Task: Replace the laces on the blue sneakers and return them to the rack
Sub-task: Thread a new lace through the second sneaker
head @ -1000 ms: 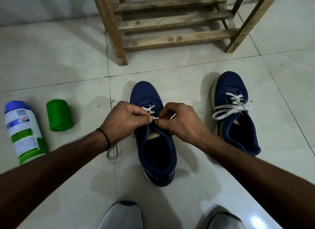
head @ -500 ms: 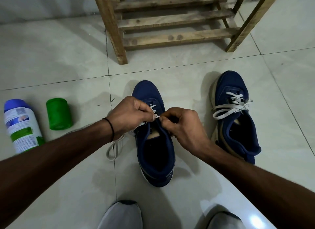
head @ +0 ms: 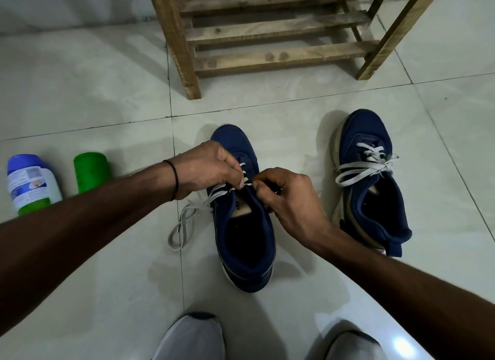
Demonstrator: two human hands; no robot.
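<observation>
At the centre of the frame, we have one blue sneaker [head: 246, 241] standing on the tiled floor [head: 80, 91] with its toe away from us. Its opening faces up, so both hands can reach the eyelets. Our left hand [head: 206, 169] comes in from the left and pinches the white lace [head: 187, 220] between thumb and curled fingers, just over the upper eyelets. Our right hand [head: 289, 196] meets it from the right, fingers curled and pinching another part of the same lace, and the two hands almost touch. We judge this to be threading or drawing the lace snug at the top rows; which eyelet is hidden behind the knuckles. The slack trails off the sneaker's left side and loops on the floor, probably left loose so it can feed through.

Right of centre sits the second sneaker [head: 375, 199], tipped a little so that its pale sole edge shows. Its tied lace [head: 364, 169] is crossed and knotted in a loose bow, so it looks finished and set aside.

Across the upper middle stands the wooden rack [head: 267, 57], just beyond the toes, which should make the return a short reach. Neither sneaker is on it yet.

Near the left edge, a green spool [head: 91, 172] and a blue-capped bottle [head: 30, 185] rest on the floor, well apart from our hands.
</observation>
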